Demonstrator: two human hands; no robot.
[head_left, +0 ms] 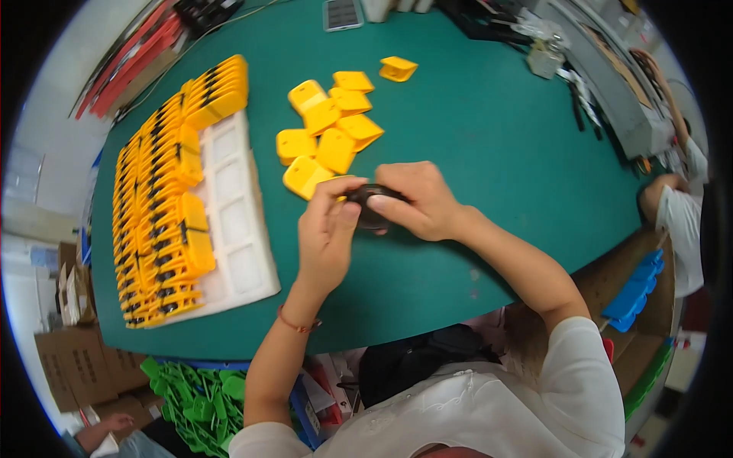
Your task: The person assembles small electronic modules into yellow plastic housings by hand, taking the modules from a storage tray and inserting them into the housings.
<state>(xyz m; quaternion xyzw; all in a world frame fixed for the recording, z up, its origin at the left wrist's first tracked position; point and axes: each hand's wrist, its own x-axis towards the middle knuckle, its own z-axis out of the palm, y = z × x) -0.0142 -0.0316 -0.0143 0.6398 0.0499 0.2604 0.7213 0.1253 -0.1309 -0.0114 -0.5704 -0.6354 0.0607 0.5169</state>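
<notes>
Both my hands meet over the table around a dark, rounded object (372, 217), whose kind I cannot make out. My left hand (327, 229) grips its left side with bent fingers. From the right, my right hand (424, 200) closes on it, thumb laid across the top. A bit of yellow shows behind my left fingertips; whether it is held or lies beyond them I cannot tell. Just past my hands lies a loose group of yellow wedge-shaped plastic pieces (336, 149). One more yellow piece (397, 69) lies apart, farther back.
On the left, a white foam tray (243, 229) carries rows of yellow pieces with black parts (164, 206). Green plastic parts (202, 404) fill a bin below the near edge. A phone (342, 14) lies at the back. A blue part (634, 290) sits in a box at right; people are nearby.
</notes>
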